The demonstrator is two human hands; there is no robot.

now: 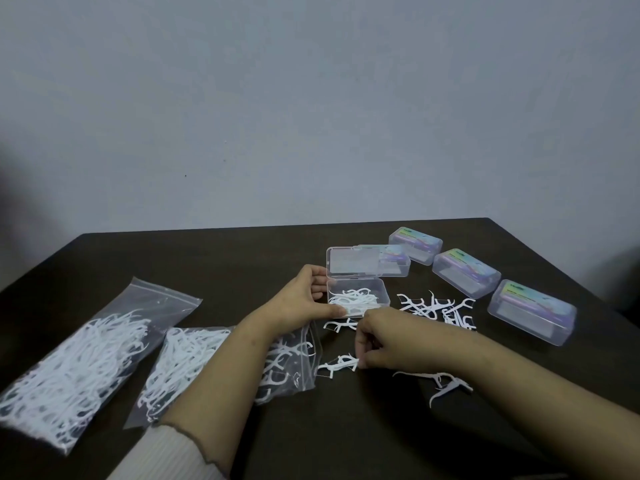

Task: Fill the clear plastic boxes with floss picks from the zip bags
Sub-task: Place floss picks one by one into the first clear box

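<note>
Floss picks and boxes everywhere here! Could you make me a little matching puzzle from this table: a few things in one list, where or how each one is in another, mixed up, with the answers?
Things:
1. open box
2. full zip bag
3. left hand
4. right hand

States:
A. pinches floss picks just above the table
B. lies flat at the far left, stuffed with picks
C. holds the open box by its left end
D. lid up, a few picks inside

Pairs: 1-D, 2-B, 3-C, 4-A
</note>
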